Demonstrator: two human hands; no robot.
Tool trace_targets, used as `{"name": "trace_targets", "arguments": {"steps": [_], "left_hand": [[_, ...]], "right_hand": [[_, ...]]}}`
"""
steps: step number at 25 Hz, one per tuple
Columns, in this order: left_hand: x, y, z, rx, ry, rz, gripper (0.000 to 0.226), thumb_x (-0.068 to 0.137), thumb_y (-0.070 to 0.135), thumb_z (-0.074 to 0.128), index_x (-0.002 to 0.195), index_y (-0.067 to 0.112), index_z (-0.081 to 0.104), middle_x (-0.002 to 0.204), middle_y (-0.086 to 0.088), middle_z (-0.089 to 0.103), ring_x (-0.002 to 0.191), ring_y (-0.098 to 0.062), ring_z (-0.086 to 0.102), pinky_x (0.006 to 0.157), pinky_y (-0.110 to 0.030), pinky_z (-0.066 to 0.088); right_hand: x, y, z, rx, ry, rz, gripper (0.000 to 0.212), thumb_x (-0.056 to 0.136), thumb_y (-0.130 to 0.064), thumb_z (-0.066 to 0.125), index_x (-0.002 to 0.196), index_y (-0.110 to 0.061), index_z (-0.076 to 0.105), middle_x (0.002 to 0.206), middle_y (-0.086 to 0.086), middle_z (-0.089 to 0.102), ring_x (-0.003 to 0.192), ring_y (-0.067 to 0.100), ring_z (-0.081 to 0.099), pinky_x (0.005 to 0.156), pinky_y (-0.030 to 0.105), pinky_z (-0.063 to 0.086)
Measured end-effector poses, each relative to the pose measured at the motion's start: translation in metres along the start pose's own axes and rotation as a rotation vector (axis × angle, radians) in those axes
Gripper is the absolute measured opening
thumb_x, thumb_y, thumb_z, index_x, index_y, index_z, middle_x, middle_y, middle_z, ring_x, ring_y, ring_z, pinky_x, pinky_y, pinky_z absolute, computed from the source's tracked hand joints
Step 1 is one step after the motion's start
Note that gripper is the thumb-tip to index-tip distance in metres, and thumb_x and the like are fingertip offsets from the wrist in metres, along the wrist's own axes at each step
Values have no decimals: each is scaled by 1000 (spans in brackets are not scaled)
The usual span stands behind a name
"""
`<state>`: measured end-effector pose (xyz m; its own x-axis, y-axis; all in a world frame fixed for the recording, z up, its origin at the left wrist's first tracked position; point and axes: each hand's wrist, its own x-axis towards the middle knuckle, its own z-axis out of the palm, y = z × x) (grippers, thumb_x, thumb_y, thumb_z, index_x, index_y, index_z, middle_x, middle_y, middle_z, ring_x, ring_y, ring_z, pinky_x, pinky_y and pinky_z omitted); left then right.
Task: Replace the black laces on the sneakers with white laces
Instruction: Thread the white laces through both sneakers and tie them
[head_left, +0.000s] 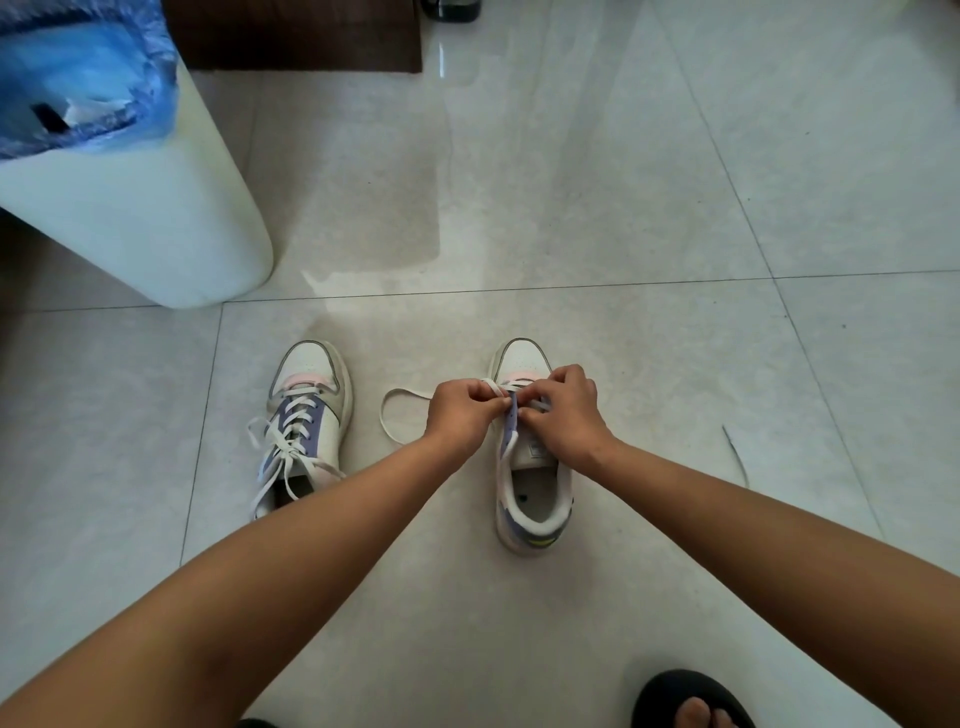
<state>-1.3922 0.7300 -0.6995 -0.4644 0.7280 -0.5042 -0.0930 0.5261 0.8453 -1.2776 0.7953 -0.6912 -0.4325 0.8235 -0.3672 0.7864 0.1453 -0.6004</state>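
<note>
A: From the head camera, where are the hands?

B: Both are down on the right sneaker (530, 467), close together over its purple eyelet strip. The left hand (460, 410) has its fingers curled, pinching the white lace (402, 395) at the strip. The right hand (563, 410) is curled too, fingertips meeting the left's at the same spot, pinching the lace there.

A: And the rest of that lace?

B: A loose loop of it lies on the floor tiles (623, 234), just out to the left of the left hand. Another strand runs from under the hands back along the shoe's opening, toward the person.

A: The other shoe?

B: The left sneaker (306, 421) stands well to the left of the left hand, threaded in white, ends hanging loose.

A: Anything else?

B: A thin dark strand (736, 457) lies on the tiles to the right of the right forearm; it may be a black lace, hard to tell. A white bin (156, 218) with a blue liner stands far ahead of the left hand.
</note>
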Motion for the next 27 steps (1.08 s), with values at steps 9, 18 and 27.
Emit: {"name": "trace_targets", "arguments": {"steps": [9, 18, 27], "left_hand": [[-54, -26, 20, 691, -95, 48, 68, 90, 31, 54, 145, 11, 19, 127, -11, 31, 113, -28, 48, 88, -37, 44], [-53, -23, 25, 657, 92, -147, 65, 97, 32, 43, 146, 5, 10, 140, -13, 27, 117, -32, 50, 84, -40, 43], [-52, -15, 17, 520, -5, -211, 72, 93, 45, 44, 146, 6, 14, 146, -14, 25, 127, -33, 41, 99, -40, 37]], "right_hand": [[-3, -14, -3, -363, -159, -114, 13, 91, -13, 50, 100, -6, 57, 119, 13, 38, 107, 30, 41, 92, 38, 42], [-120, 119, -90, -906, -502, -360, 67, 30, -8, 81, 82, -25, 42, 66, -6, 53, 52, 15, 51, 44, 25, 35], [-115, 112, -69, -885, -381, -481, 57, 50, -44, 85, 96, -23, 59, 86, -2, 63, 70, 18, 62, 55, 32, 48]]}}
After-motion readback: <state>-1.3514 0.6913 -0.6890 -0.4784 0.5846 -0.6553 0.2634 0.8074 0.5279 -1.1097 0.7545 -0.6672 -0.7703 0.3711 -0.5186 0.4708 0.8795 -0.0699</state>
